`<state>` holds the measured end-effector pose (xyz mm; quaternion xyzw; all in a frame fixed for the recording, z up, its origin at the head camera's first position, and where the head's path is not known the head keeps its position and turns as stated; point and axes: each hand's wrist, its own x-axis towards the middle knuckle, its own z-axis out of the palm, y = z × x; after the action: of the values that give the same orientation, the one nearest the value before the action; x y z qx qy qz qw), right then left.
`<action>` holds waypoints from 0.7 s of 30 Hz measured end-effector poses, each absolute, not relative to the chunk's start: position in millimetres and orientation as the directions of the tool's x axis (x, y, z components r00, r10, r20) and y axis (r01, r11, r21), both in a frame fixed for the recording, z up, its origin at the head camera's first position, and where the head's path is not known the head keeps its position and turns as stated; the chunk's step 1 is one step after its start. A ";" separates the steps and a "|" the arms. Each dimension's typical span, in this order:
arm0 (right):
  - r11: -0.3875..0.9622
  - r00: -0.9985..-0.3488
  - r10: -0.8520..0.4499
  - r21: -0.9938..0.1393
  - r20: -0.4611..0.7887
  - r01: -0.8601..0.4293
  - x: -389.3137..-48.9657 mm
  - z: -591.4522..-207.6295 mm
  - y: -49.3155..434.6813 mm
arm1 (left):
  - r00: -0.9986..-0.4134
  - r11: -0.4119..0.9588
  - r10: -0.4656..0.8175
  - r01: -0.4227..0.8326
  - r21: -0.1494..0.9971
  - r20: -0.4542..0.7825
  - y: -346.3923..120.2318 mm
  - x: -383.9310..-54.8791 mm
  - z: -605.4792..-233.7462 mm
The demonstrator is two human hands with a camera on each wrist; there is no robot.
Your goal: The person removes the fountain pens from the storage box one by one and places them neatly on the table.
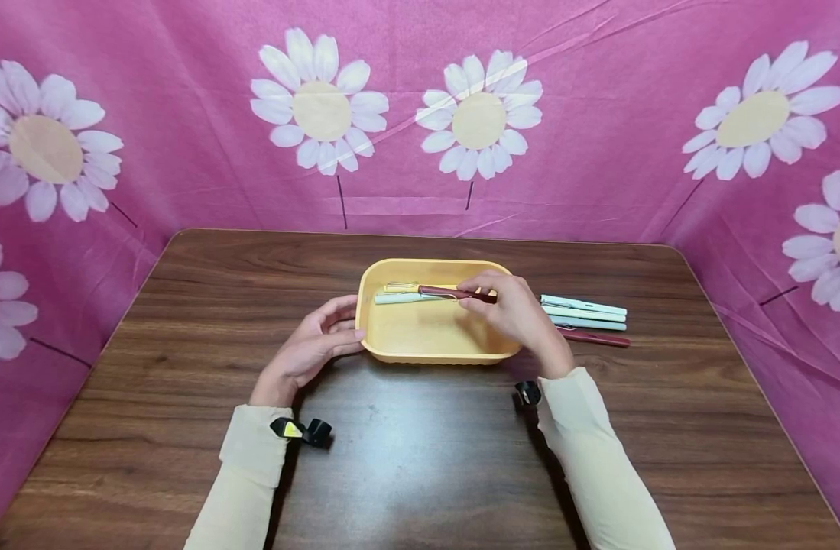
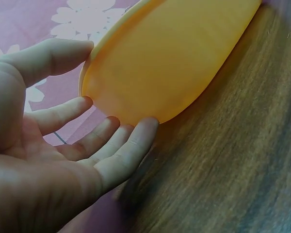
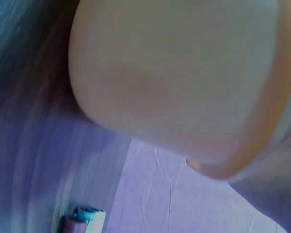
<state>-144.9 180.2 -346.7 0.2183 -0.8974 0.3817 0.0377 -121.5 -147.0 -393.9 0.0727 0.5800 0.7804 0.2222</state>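
Note:
My right hand (image 1: pixel 512 305) is over the right part of a yellow plastic tray (image 1: pixel 406 354), its thumb and fingers pinching a dark red pen (image 1: pixel 440 292). Below the pen's left end, a yellow pen (image 1: pixel 400 289) and a mint green pen (image 1: pixel 399 299) lie in the tray. My left hand (image 1: pixel 312 344) touches the tray's left end from outside. In the left wrist view its loosely extended fingertips rest along the outer wall (image 2: pixel 150 73). The right wrist view mostly takes in the tray's outer side (image 3: pixel 169 82), with the held pen hidden there.
Right of the tray, several pens (image 1: pixel 585 313) in mint, pale green, blue-grey and dark red lie side by side on the brown wooden table (image 1: pixel 406 458). A pink cloth (image 1: pixel 399 137) with white daisies hangs behind and along both sides.

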 end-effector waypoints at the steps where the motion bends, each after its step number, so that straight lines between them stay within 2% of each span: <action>1: 0.617 -0.904 -0.359 -0.668 0.232 -0.416 -144.2 -346.1 181.9 | -0.890 -0.230 0.432 -0.262 0.937 -0.143 -147.1 -121.5 -393.6; 21: 0.668 -0.937 -0.277 -0.658 0.214 -0.348 -138.0 -339.2 221.1 | -0.886 -0.241 0.446 -0.255 0.936 -0.126 -147.5 -120.3 -394.5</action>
<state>-138.0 221.1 -339.2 0.1714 -0.9119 0.3697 0.0480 -120.3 -147.5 -394.5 0.0835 0.5739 0.7833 0.2237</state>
